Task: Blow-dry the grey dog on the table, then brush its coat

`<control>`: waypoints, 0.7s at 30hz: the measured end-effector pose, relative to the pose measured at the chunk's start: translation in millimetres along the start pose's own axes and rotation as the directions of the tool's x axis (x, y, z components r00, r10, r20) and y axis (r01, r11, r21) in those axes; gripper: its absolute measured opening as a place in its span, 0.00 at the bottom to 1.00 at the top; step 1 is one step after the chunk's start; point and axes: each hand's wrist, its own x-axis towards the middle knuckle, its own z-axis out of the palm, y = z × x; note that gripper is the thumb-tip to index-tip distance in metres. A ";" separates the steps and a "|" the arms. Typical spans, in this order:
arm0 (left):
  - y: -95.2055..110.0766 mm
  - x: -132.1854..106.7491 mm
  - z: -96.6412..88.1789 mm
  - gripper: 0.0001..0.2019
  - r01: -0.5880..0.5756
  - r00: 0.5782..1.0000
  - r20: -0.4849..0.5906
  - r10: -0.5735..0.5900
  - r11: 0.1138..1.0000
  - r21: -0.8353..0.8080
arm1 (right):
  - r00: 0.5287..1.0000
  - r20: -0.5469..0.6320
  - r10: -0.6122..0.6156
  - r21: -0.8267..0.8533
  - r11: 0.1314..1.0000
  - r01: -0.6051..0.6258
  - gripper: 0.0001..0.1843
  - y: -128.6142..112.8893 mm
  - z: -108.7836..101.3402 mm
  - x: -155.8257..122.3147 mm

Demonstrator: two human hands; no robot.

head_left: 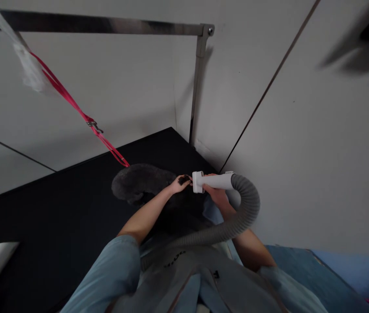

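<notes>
The furry animal (141,180) sits on the table (57,217), up at its far right corner. Behind that corner the post (197,87) rises to the bar (89,25), which runs off leftward overhead. The strap (73,102) slants down from the bar's left end to the animal. The left hand (179,184) lies on the animal's right side. Just right of it comes the nozzle (212,181), with the right hand (215,193) under it and the hose (246,208) looping right and back toward the person.

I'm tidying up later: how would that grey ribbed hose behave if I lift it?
Probably floppy: the grey ribbed hose curves in a loop behind the white plastic nozzle. Likely light, since the right hand holds up its nozzle end.
</notes>
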 end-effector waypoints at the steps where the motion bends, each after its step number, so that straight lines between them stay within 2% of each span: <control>1: -0.5 2.2 0.0 0.11 0.032 0.999 -0.013 -0.032 0.999 0.007 | 1.000 -0.009 -0.005 0.005 1.000 0.005 0.24 0.9 -0.2 0.4; 4: -0.5 10.8 -1.3 0.15 0.109 0.993 -0.058 -0.105 0.992 0.065 | 0.999 0.052 -0.011 0.008 1.000 0.011 0.23 0.5 0.7 -1.6; 6: 2.3 14.5 -5.8 0.18 0.099 0.993 -0.075 -0.086 0.978 0.182 | 0.997 0.079 -0.026 -0.017 0.999 0.027 0.22 -2.5 3.0 -5.2; 8: 8.2 13.4 -14.7 0.18 0.008 1.000 0.014 -0.015 0.928 0.372 | 0.991 0.128 -0.036 -0.032 0.999 0.040 0.21 -6.1 6.0 -9.7; 10: 16.2 7.0 -27.4 0.15 -0.112 0.986 0.167 0.020 0.822 0.558 | 0.988 0.148 -0.040 -0.025 0.999 0.044 0.21 -8.7 8.7 -14.2; 13: 27.7 -8.1 -46.6 0.19 -0.239 0.944 0.328 -0.025 0.632 0.737 | 0.988 0.145 -0.044 -0.016 0.999 0.046 0.22 -9.7 11.3 -18.8; 15: 31.7 -17.0 -53.1 0.25 -0.331 0.903 0.425 -0.061 0.532 0.779 | 0.986 0.163 -0.043 -0.018 0.999 0.047 0.22 -8.9 12.5 -20.1; 17: 31.6 -21.7 -51.0 0.33 -0.394 0.871 0.482 -0.091 0.455 0.798 | 0.992 0.116 -0.052 -0.037 0.998 0.056 0.22 -7.2 13.3 -20.1; 18: 30.3 -22.3 -46.9 0.35 -0.402 0.869 0.484 -0.103 0.421 0.813 | 0.994 0.098 -0.056 -0.041 0.997 0.060 0.23 -6.0 13.6 -20.0; 21: 24.3 -17.5 -28.5 0.34 -0.361 0.895 0.430 -0.120 0.373 0.855 | 0.992 0.103 -0.072 -0.032 0.997 0.075 0.22 0.1 11.9 -20.2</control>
